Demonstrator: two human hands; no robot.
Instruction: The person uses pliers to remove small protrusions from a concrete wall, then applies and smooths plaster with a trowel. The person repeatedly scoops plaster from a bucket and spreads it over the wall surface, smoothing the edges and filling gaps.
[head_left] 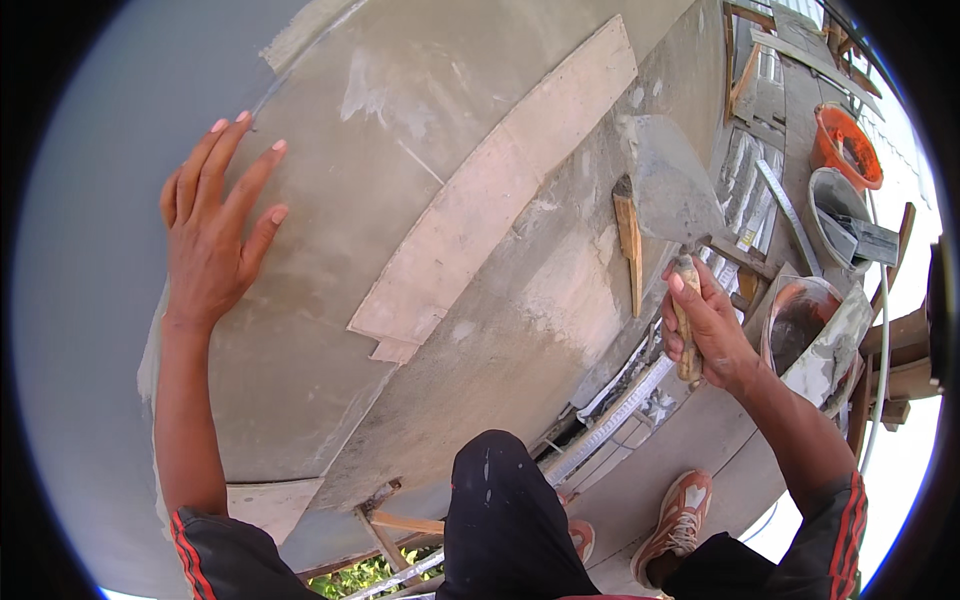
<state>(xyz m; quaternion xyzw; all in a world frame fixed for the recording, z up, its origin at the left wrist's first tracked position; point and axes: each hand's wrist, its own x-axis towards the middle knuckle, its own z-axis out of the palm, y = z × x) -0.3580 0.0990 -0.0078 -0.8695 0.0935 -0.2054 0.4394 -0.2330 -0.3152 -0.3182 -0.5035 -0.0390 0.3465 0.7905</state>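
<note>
- The right hand (710, 325) is holding the trowel (672, 185) right of centre, its grip wrapping the handle; the blade is pointing toward the frame's top;
- The left hand (212, 240) is spreading at upper left, its grip wide; whether it is touching the plastered wall (320, 300) is unclear;
- A pale strip (500, 190) is running diagonally across the upper middle; an orange bucket (825, 152) is sitting upper right.

One view: left head-worn fisheye, looks down, close over left hand (210, 240) and right hand (708, 328); takes in wall (330, 290) and, past wall's lower edge, plank walkway (720, 432); lines bend toward rim.
</note>
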